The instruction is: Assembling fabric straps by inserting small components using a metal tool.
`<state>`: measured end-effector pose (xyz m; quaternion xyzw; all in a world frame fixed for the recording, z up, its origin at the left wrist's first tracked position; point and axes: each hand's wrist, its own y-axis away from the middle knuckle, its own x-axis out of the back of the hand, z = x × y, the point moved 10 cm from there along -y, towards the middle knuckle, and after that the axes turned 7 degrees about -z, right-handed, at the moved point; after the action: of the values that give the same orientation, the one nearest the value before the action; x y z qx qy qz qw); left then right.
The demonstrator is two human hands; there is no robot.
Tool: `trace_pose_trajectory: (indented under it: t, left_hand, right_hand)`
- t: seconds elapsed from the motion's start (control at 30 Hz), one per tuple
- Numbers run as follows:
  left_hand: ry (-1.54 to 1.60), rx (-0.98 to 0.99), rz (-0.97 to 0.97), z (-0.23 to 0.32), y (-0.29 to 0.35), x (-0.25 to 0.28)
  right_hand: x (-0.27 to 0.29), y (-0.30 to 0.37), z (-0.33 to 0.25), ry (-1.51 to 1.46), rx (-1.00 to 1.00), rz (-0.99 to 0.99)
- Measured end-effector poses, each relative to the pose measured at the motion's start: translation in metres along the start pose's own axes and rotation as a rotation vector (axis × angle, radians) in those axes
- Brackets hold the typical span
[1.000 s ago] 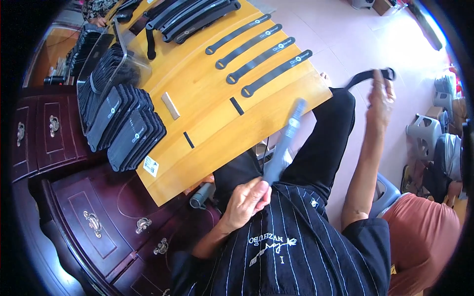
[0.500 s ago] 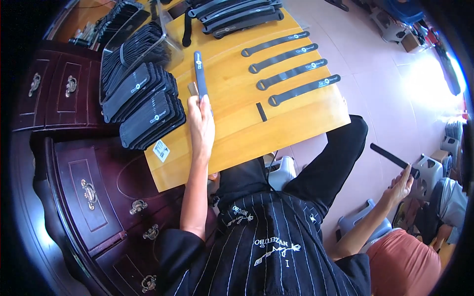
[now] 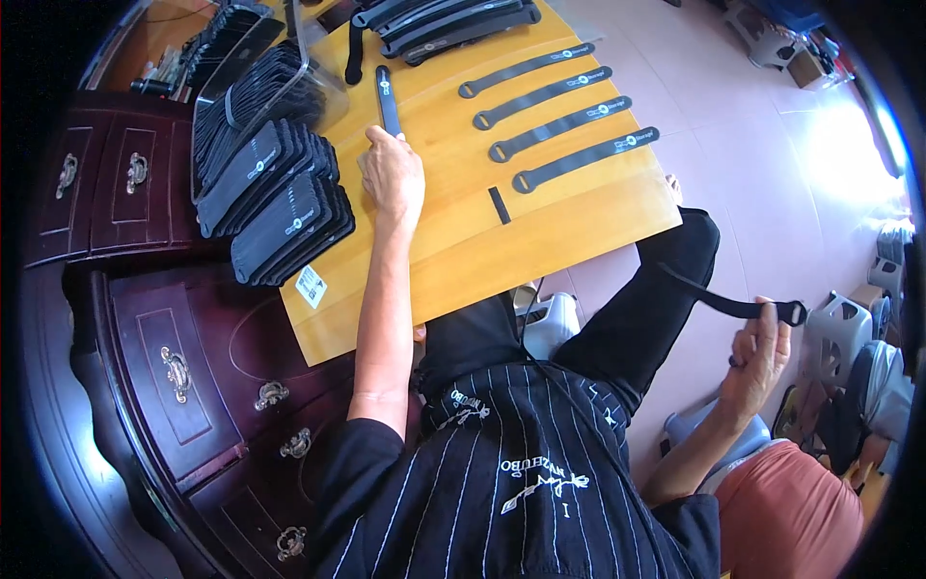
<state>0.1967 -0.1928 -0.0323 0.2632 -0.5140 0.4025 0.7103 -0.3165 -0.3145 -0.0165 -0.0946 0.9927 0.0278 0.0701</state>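
Note:
My left hand is closed over the table, gripping the lower end of a dark grey strap with a pale printed mark. The rest of that strap points away from me. Off the table's right side, my right hand pinches a black strap near its buckle ring. Its tail reaches left above my knee. Several similar straps lie side by side at the right of the wooden table, each with a slotted end at the left. A short black strip lies just below them.
Stacks of black straps fill the table's left side, beside a clear plastic bin holding more. Another strap pile sits at the far edge. Dark wooden drawers stand at left. Stools and a seated person are nearby.
My left hand has moved slightly farther away with its strap and now shows its back. The strap in my right hand has swung leftward, its tail stretching toward my knee.

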Motion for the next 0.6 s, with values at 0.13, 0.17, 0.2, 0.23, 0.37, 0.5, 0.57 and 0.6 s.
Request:
trace_pose_trajectory:
  t: [0.13,0.17,0.2,0.23,0.37,0.5,0.57,0.6]
  left_hand:
    - [-0.038,0.042,-0.050,-0.004,-0.011,-0.008]
    - [-0.034,0.036,-0.057,-0.003,-0.012,-0.009]
    - [-0.056,0.063,-0.053,-0.010,-0.015,-0.007]
    - [-0.073,0.079,-0.055,-0.012,-0.016,-0.007]
    - [-0.136,0.057,-0.024,-0.015,-0.014,0.001]
    - [0.112,-0.299,0.125,0.015,0.032,0.036]
    - [0.641,-0.245,-0.263,0.044,0.083,0.048]
    - [0.899,-0.185,-0.525,0.058,0.115,0.043]
  right_hand:
    - [-0.063,0.012,-0.002,0.045,-0.145,-0.170]
    - [-0.078,0.014,-0.003,0.051,-0.166,-0.218]
    - [-0.095,0.015,-0.002,0.052,-0.186,-0.278]
    - [-0.106,0.017,-0.002,0.028,-0.202,-0.297]
    - [-0.147,0.024,-0.001,0.029,-0.223,-0.445]
    - [-0.197,0.029,-0.031,0.318,0.106,-0.522]
    - [-0.212,0.039,-0.047,0.589,0.329,-0.545]
    - [-0.217,0.043,-0.047,0.630,0.336,-0.539]
